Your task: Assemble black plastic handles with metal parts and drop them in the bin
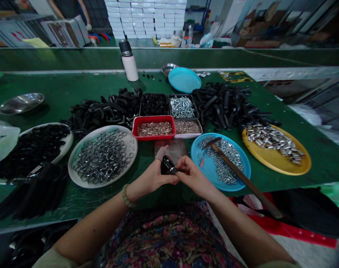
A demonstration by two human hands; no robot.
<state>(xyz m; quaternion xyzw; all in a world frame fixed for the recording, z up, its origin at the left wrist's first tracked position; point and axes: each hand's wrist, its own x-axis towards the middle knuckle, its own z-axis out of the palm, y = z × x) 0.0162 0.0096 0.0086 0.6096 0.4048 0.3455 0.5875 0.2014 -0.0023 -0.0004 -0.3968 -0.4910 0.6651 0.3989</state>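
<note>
My left hand (155, 176) is closed round a small black plastic part (166, 165) with a shiny metal end, held just above the table's near edge. My right hand (192, 175) meets it from the right, its fingers pinched at the metal end (173, 170) of the same part. A bead bracelet sits on my left wrist. Straight ahead of the hands lies a small grey metal plate (175, 149). Whatever my right fingertips pinch besides the part is too small to make out.
On the green table (69, 93): a white plate of metal rings (102, 156), a red tray of small pins (154, 128), trays of screws (183, 107), a blue plate of washers (221, 160) with a hammer (242, 176) across it, a yellow plate of metal sleeves (275, 147), black part heaps (231, 106), a bottle (129, 61).
</note>
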